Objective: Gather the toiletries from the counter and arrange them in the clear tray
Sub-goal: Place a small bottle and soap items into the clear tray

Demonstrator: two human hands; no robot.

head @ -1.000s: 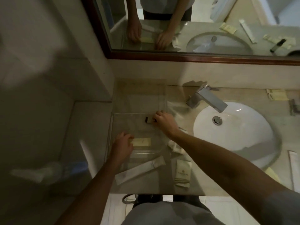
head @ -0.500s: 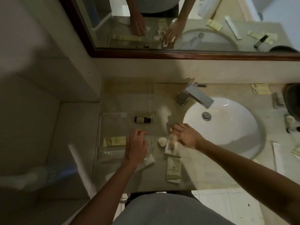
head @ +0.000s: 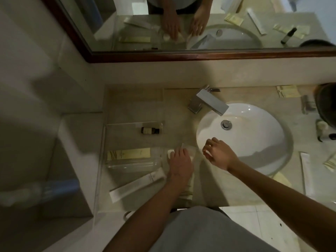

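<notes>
Since before, hands [head: 181, 163] nearer together.

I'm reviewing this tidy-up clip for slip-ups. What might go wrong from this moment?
1. The left hand covers small white items beside the clear tray; they might get knocked toward the sink.
2. The long white sachet lies slanted at the tray's near side and may crowd later items.
3. The small dark bottle lies on its side and could roll.

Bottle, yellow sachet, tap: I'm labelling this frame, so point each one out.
Bottle [head: 150, 130], head view, on its dark label.
Yellow sachet [head: 128, 155], head view, on its middle.
Tap [head: 211, 102], head view, on the top of its spout.
</notes>
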